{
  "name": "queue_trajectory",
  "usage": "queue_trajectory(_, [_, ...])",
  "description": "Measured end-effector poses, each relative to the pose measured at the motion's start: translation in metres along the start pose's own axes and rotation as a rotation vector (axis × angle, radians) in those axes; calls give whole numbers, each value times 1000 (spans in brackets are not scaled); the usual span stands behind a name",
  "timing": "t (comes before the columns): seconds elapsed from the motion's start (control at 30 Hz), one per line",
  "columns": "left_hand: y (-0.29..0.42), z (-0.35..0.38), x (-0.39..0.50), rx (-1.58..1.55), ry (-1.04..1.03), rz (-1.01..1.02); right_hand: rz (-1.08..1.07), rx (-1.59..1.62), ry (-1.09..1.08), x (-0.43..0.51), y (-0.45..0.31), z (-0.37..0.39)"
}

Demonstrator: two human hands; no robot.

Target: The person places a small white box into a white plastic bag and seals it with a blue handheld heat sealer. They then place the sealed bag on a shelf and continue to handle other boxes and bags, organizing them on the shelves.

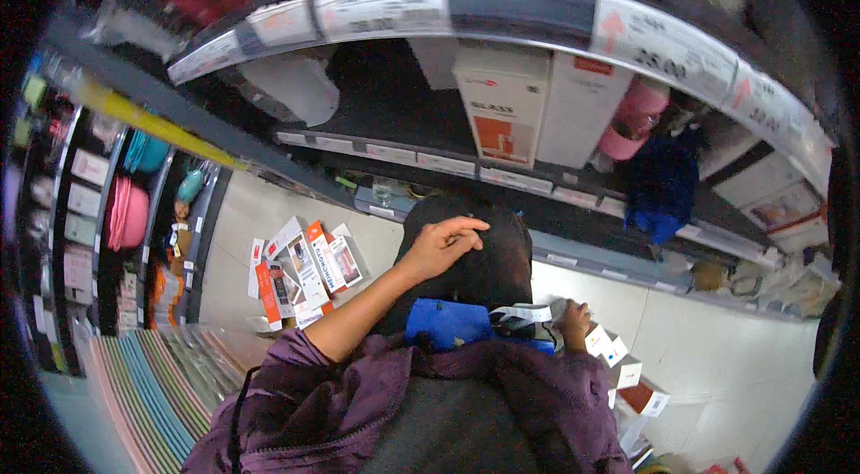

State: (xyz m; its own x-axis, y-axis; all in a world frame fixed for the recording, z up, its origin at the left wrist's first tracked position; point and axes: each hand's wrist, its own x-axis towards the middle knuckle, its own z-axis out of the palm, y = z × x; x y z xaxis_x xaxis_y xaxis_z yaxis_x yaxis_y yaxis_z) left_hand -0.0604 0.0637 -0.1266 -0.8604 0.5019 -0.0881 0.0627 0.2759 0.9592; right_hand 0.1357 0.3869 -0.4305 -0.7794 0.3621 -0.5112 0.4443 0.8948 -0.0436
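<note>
My left hand (449,247) is held over my dark trouser leg (494,252), fingers partly spread with nothing between them. Down at my right side, my right hand (572,321) is beside a small greyish item that is too blurred to name; whether it grips it does not show. A blue item (447,324) lies across my lap with a black and white strap-like piece (523,317) near it. Several white and orange product boxes (310,272) are piled on the floor to my left. More boxes (606,345) stand on the floor close to my right hand.
Shelving with a price-label rail (524,40) spans the front, holding a white glass-product box (502,108), pink items (635,118) and a dark blue bundle (662,178). Another shelf unit (154,232) stands left. A stack of coloured flat goods (151,393) is at lower left.
</note>
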Motion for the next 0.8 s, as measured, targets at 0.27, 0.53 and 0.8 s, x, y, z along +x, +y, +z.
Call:
queue_trajectory(0.27, [4,-1,-5,-68,2,141,-127,670,235,-30,-25,-100])
queue_trajectory(0.53, [-5,-12,-16,-215,-9,79,-512,950,396,-164,-115,-262])
queue_trajectory(0.8, [-28,-17,-22,-261,104,322,-610,377,138,-215,-178,-301])
